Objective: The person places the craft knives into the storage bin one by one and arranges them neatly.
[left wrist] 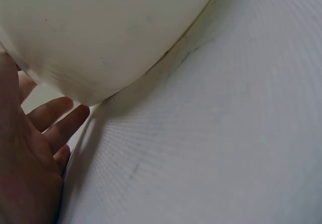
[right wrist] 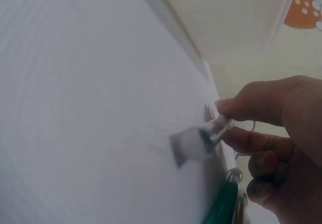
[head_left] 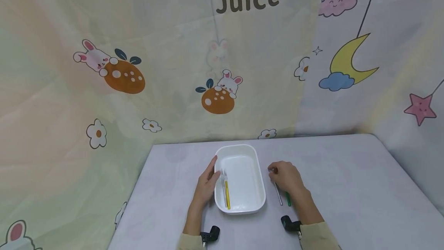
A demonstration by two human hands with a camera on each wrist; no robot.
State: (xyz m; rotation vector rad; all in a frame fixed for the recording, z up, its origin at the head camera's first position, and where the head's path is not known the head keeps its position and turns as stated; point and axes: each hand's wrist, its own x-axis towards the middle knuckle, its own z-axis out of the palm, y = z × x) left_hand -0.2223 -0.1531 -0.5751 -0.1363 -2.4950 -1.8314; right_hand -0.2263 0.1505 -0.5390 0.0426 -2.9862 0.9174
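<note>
Silver stick (head_left: pixel 278 195) between right fingers (right wrist: pixel 257 102)

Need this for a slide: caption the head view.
Left hand grips a white tray with slender items inside; right hand pinches a silvery item.

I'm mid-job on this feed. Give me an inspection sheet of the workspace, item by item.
Surface: pale table, far right corner rounded.
Job's things: white tray holding a yellow item and a pale slim item; green item on the table.
Clutter: nothing seen.
Grippers: left hand holds the tray's left side; right hand pinches a slim silvery item outside the tray.
Cables: nothing clearly seen.
Surroundings: printed backdrop reading "Juice".
</note>
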